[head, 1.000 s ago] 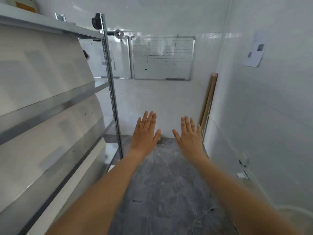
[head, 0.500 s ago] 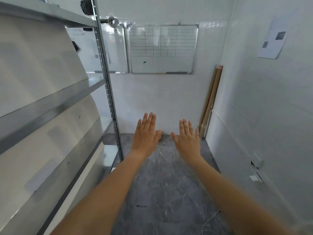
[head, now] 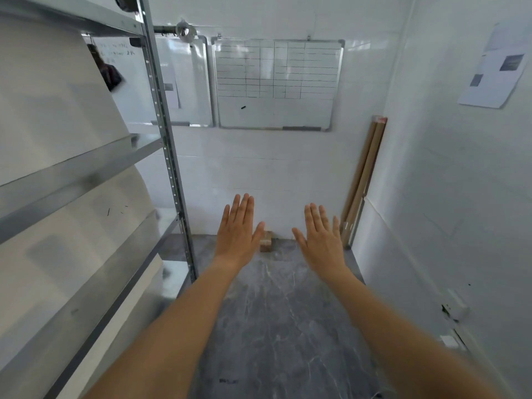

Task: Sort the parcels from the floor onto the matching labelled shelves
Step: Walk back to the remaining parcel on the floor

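Parcels were few in view: one small brown parcel (head: 266,241) sat on the grey floor (head: 276,326) at the far wall, between the two hands. Left hand (head: 237,237) and right hand (head: 321,239) reached forward with flat, spread fingers, holding nothing. Metal shelves (head: 86,180) stood on the left; a whiteboard (head: 277,84) hung far ahead.

Two bare arms; no sleeves on them (none that show); left hand (head: 237,236) and right hand (head: 321,240) wear nothing.
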